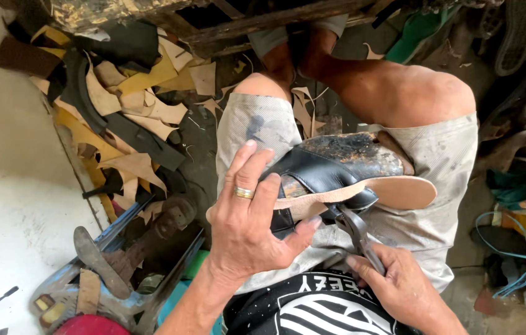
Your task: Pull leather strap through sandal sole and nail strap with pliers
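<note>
A black leather sandal upper [322,170], mounted on a worn last [353,152] with a tan insole [393,191] facing outward, is held on its side over the lap, above the grey shorts [263,124]. It is gripped at the toe end by the left hand [247,223]: fingers are wrapped over the upper, thumb is pressed against the insole edge, so the grip is clenched on the sandal. A gold ring [244,193] is worn on one finger. Dark metal pliers [357,232] are held by the right hand [399,285], its grip closed around the handles; the pliers' tip is set against the black leather at the lower edge of the insole. Whether leather is pinched in the tip cannot be told.

Leather scraps [126,118] in tan, yellow and black are piled on the floor to the left. A blue crate [111,248] with soles and shoe parts is seen lower left. A light-blue cord [511,248] lies at right. Bare knees are seen above the sandal.
</note>
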